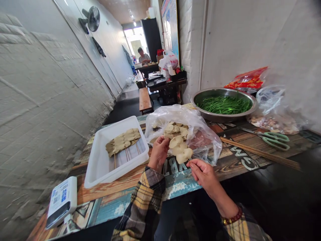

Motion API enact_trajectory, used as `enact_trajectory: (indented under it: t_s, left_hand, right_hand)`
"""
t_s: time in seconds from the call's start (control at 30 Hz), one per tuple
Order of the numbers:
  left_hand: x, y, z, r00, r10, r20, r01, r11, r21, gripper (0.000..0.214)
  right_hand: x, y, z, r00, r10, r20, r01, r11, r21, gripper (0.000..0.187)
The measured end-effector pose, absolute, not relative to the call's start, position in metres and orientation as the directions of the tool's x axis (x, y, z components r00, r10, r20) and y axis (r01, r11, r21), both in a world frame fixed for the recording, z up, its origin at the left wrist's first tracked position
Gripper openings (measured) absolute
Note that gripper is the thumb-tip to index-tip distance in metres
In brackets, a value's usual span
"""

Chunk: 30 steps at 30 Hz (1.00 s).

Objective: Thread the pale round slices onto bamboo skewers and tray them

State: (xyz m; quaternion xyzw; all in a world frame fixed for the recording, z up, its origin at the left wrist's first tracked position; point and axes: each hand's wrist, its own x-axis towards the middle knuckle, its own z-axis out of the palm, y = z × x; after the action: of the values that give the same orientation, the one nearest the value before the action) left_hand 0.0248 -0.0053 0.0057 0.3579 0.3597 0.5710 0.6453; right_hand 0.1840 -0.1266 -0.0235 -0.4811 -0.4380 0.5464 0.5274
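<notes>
My right hand (202,172) pinches the lower end of a wooden skewer that carries several thin, pale beige round slices (181,149). My left hand (159,150) is closed on another such slice (168,136), near the tip of the skewer. Behind my hands, an open clear plastic bag (205,134) holds a heap of loose slices (175,128). To the left, a white plastic tray (100,167) contains a row of filled skewers (124,142), their sticks pointing toward me. What exactly the slices are made of I cannot tell.
A bundle of bare skewers (263,153) and green-handled scissors (276,140) lie at right. Behind them stand a metal basin (225,117) of green chives and a plastic bag (273,113). A white payment device (62,201) sits at left. Someone (144,57) sits far back.
</notes>
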Motion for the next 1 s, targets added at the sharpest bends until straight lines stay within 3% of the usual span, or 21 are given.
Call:
enact_trajectory:
  t_s: [0.57,1.0]
  left_hand:
    - [0.023,-0.006,0.011,-0.009,1.000,-0.012,-0.578,0.005,0.816,0.037]
    - [0.023,-0.008,0.012,-0.062,0.997,0.034,-0.539,-0.063,0.840,0.030]
  right_hand:
    - [0.182,-0.129,-0.028,-0.023,0.999,-0.036,-0.081,-0.037,-0.996,0.036]
    - [0.182,-0.127,-0.036,-0.015,1.000,0.001,-0.057,0.000,-0.998,0.038]
